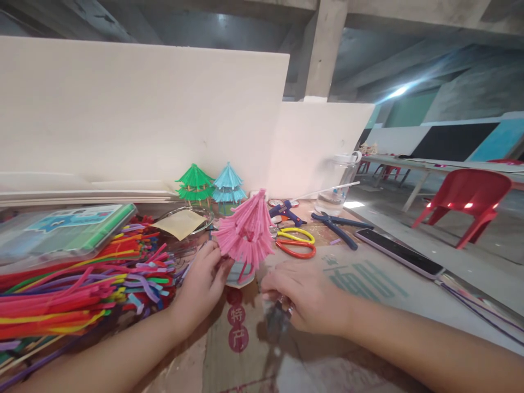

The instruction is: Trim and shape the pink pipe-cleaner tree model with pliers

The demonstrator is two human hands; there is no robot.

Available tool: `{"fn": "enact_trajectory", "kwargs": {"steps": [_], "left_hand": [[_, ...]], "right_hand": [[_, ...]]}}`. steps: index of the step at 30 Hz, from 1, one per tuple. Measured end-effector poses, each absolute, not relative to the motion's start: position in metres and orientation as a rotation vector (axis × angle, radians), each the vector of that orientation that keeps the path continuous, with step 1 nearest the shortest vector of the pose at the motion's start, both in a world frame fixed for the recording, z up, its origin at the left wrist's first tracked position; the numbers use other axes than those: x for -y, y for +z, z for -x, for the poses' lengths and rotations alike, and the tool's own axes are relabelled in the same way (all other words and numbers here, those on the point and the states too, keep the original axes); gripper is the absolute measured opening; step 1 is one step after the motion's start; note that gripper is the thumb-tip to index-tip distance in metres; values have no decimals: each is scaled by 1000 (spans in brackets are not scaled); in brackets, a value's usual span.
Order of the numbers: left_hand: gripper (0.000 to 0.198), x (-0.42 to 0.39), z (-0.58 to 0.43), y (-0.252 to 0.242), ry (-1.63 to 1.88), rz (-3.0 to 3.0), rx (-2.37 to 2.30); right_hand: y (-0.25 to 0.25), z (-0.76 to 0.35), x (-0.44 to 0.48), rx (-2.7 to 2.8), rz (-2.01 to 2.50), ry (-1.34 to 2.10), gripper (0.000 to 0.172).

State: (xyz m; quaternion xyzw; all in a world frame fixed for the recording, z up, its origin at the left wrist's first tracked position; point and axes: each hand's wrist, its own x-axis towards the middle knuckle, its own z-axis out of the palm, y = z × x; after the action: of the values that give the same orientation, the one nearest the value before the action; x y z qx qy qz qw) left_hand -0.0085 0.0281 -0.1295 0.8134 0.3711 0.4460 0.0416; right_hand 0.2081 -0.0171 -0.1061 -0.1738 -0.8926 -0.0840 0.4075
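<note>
A pink two-tiered pavilion model (248, 232), its roofs made of fuzzy pipe cleaners, stands slightly tilted on a small pale base (240, 277). My left hand (204, 281) is closed at the left edge of that base, thumb and fingers against it. Just right of the model, my right hand (305, 292) has its fingers curled together over a blurred, clear and greyish item (279, 317) that I cannot make out. Behind stand a green pavilion model (194, 184) and a light blue one (228, 183).
Piled pipe cleaners (77, 295) and a plastic case (69, 232) lie left. Beyond my hands are yellow-and-red-handled scissors (295, 243), a glue gun (286, 212), pliers (339, 225), a phone (399, 252) and a clear jug (333, 188). A white board (139, 114) rises behind.
</note>
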Motion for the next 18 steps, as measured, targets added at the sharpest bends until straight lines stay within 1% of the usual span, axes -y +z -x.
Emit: {"fn": "enact_trajectory", "kwargs": {"steps": [4, 9, 14, 18], "left_hand": [[20, -36, 11, -134, 1379, -2359, -1173], [21, -36, 10, -134, 1369, -2304, -1164], [20, -36, 10, -133, 1402, -2296, -1155], [15, -38, 10, -135, 1444, -2260, -1127]], "right_hand": [[-111, -212, 8, 2174, 521, -89, 20], [-109, -214, 2, 1949, 552, 19, 18], [-107, -213, 13, 2070, 487, 128, 16], [-117, -207, 6, 2067, 672, 237, 14]]}}
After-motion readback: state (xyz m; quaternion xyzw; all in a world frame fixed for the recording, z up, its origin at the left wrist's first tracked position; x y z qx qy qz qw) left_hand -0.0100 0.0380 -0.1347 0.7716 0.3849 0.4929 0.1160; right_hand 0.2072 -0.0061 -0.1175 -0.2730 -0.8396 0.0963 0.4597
